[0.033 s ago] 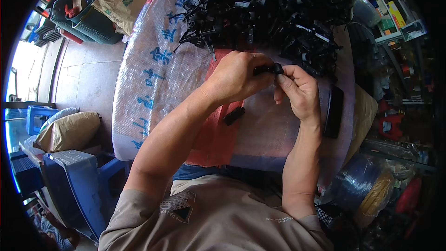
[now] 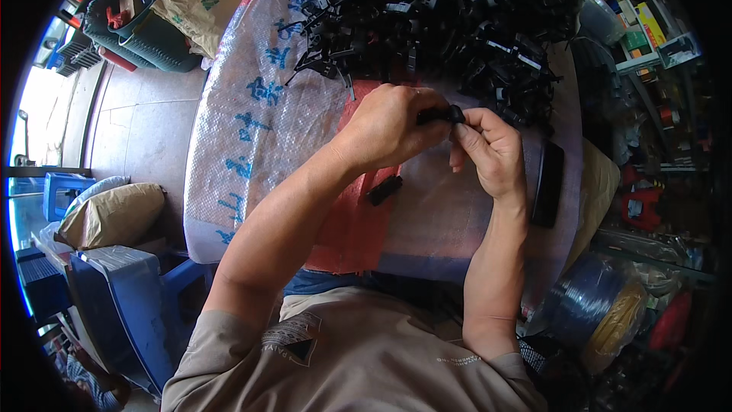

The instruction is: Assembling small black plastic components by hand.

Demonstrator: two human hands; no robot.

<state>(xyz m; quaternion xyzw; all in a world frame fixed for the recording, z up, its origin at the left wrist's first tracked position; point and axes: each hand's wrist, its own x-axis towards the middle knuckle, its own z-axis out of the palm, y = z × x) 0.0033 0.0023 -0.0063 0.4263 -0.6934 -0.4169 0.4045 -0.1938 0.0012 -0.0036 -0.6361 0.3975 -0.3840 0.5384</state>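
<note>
Over the covered table, my left hand (image 2: 393, 128) is closed round a small black plastic part (image 2: 435, 116), most of it hidden by my fingers. The thumb and forefinger of my right hand (image 2: 494, 154) pinch the right end of the same part. A second short black part (image 2: 384, 191) lies on the red stripe of the woven sheet, below my left hand. Just beyond both hands rises a big heap of black plastic parts (image 2: 442, 27), with thin strips and a few pale pieces among them.
A translucent woven sheet (image 2: 221, 137) with blue writing covers the table. To the right lies a flat black phone-like slab (image 2: 548, 185). Blue stools (image 2: 122, 305) and a stuffed sack (image 2: 114, 216) stand at left. Shelves (image 2: 648, 38) and wrapped coils (image 2: 583, 301) crowd the right.
</note>
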